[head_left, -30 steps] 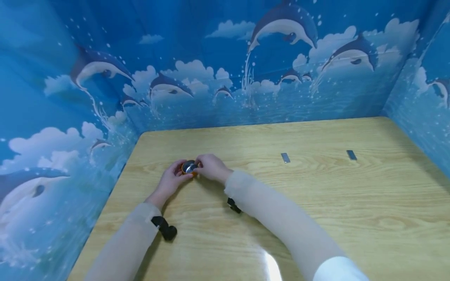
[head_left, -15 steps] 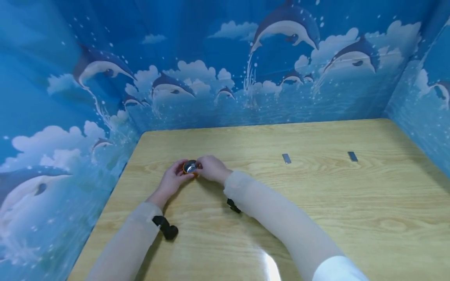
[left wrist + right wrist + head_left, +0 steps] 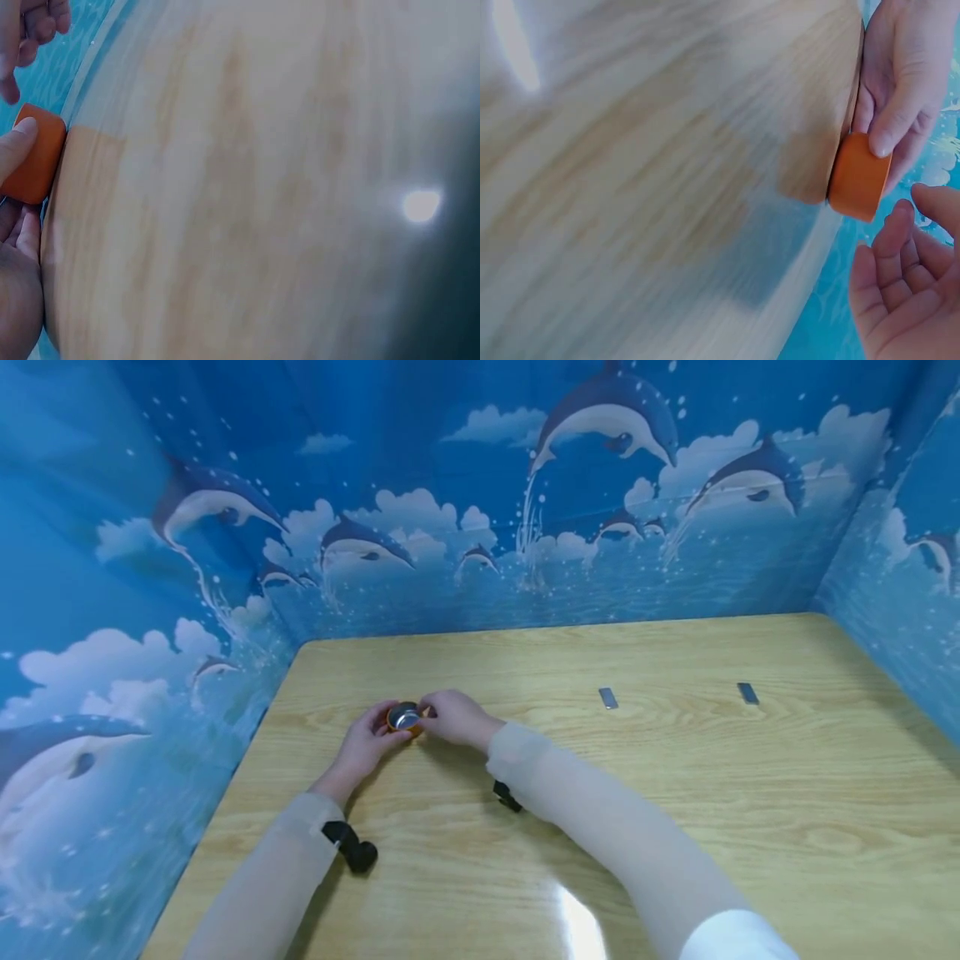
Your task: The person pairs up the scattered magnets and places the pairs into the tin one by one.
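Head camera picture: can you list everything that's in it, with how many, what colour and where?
Round container: one, orange wall with a shiny silvery top, on the table's left part, between both hands.
Flat metal pieces: two, grey, lying apart on the table's far right part.
Table: one, light wood grain.
Backdrop: blue panels with dolphins and clouds, round three sides.
Wrist straps: two, black, one under each forearm.
Sleeves: two, pale and sheer.
Left hand: holds the container's side.
Right hand: fingertips at its rim.

Small orange tin (image 3: 404,717) — upright on table (image 3: 675,777).
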A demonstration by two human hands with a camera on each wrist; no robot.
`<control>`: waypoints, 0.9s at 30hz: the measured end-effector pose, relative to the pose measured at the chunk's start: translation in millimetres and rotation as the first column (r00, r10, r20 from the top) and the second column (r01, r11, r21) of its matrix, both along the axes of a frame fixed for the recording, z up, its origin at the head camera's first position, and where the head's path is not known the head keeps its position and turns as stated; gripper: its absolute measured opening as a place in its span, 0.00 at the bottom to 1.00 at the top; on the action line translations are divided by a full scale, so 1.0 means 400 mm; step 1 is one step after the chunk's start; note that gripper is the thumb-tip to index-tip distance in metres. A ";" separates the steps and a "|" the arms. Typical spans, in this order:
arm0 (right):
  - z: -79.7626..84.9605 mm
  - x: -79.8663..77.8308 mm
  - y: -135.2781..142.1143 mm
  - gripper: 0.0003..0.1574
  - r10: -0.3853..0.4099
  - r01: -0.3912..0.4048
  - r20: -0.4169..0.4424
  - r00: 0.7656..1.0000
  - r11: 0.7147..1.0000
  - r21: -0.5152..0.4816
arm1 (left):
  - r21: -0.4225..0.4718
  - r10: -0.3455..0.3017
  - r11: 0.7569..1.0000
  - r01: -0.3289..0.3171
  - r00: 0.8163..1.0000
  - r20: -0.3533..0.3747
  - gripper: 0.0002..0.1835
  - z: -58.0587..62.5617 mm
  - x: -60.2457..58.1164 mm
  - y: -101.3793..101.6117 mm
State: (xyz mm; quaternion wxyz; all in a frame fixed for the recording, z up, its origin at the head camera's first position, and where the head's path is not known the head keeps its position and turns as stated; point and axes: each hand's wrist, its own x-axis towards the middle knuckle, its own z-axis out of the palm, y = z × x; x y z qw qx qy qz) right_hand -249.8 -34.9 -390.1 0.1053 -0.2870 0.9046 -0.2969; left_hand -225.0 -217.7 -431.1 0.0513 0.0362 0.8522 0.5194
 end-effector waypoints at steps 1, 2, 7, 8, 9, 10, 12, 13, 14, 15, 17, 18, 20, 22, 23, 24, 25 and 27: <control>0.002 -0.001 0.007 0.19 0.001 -0.001 0.002 1.000 1.000 -0.009 | -0.002 0.000 1.000 0.000 1.000 -0.003 0.35 0.000 0.000 0.000; 0.003 -0.001 0.014 0.19 0.000 0.000 0.006 1.000 1.000 -0.017 | -0.002 -0.001 1.000 0.001 1.000 -0.007 0.35 -0.001 0.000 -0.001; 0.012 -0.002 0.051 0.20 -0.011 0.014 0.055 0.998 0.999 -0.043 | 0.002 -0.004 1.000 0.004 0.999 -0.035 0.34 -0.005 -0.004 -0.006; 0.013 -0.002 0.057 0.20 -0.011 0.014 0.065 0.998 0.999 -0.047 | 0.002 -0.003 1.000 0.003 0.999 -0.040 0.34 -0.006 -0.005 -0.006; 0.016 -0.001 0.063 0.21 -0.010 0.014 0.078 0.997 0.999 -0.053 | 0.002 -0.001 1.000 0.001 0.999 -0.042 0.34 -0.007 -0.006 -0.007; 0.018 0.000 0.069 0.21 -0.006 0.011 0.085 0.996 0.998 -0.057 | 0.001 -0.007 1.000 0.007 0.999 -0.047 0.34 -0.008 -0.007 -0.007; 0.022 0.004 0.082 0.22 -0.001 0.006 0.089 0.996 0.998 -0.063 | -0.005 -0.006 1.000 0.006 0.999 -0.045 0.34 -0.009 -0.009 -0.008; 0.025 0.006 0.088 0.22 0.001 0.005 0.090 0.996 0.998 -0.064 | -0.008 0.000 1.000 -0.001 0.999 -0.042 0.34 -0.010 -0.009 -0.008; 0.027 0.007 0.095 0.22 0.001 0.005 0.087 0.996 0.998 -0.063 | -0.011 -0.001 1.000 0.001 0.999 -0.041 0.34 -0.010 -0.009 -0.008; 0.028 0.009 0.103 0.22 0.001 0.004 0.085 0.996 0.998 -0.063 | -0.015 -0.003 1.000 0.002 0.999 -0.040 0.34 -0.010 -0.008 -0.009; 0.029 0.011 0.118 0.22 -0.003 0.007 0.076 0.997 0.998 -0.062 | -0.020 -0.004 1.000 0.004 0.999 -0.040 0.34 -0.010 -0.007 -0.009; 0.029 0.013 0.127 0.22 -0.006 0.011 0.076 0.997 0.998 -0.062 | -0.019 -0.008 1.000 0.007 0.999 -0.041 0.35 -0.010 -0.007 -0.009; 0.031 0.016 0.144 0.22 -0.008 0.014 0.085 0.996 0.997 -0.070 | -0.016 -0.018 1.000 0.017 0.999 -0.044 0.35 -0.011 -0.006 -0.009; 0.032 0.019 0.161 0.22 -0.015 0.022 0.094 0.995 0.997 -0.076 | -0.010 -0.025 1.000 0.024 0.998 -0.049 0.35 -0.011 -0.004 -0.008; 0.032 0.020 0.170 0.22 -0.019 0.026 0.095 0.995 0.997 -0.079 | -0.010 -0.027 1.000 0.027 0.998 -0.051 0.34 -0.011 -0.003 -0.008; 0.034 0.022 0.178 0.22 -0.024 0.032 0.097 0.995 0.996 -0.082 | -0.007 -0.029 1.000 0.029 0.998 -0.052 0.34 -0.011 -0.003 -0.007; 0.034 0.023 0.186 0.22 -0.029 0.037 0.094 0.995 0.996 -0.083 | -0.007 -0.031 0.999 0.031 0.998 -0.053 0.34 -0.010 -0.002 -0.007; 0.037 0.027 0.203 0.22 -0.045 0.053 0.095 0.994 0.995 -0.084 | -0.007 -0.033 0.999 0.032 0.998 -0.056 0.34 -0.010 0.000 -0.005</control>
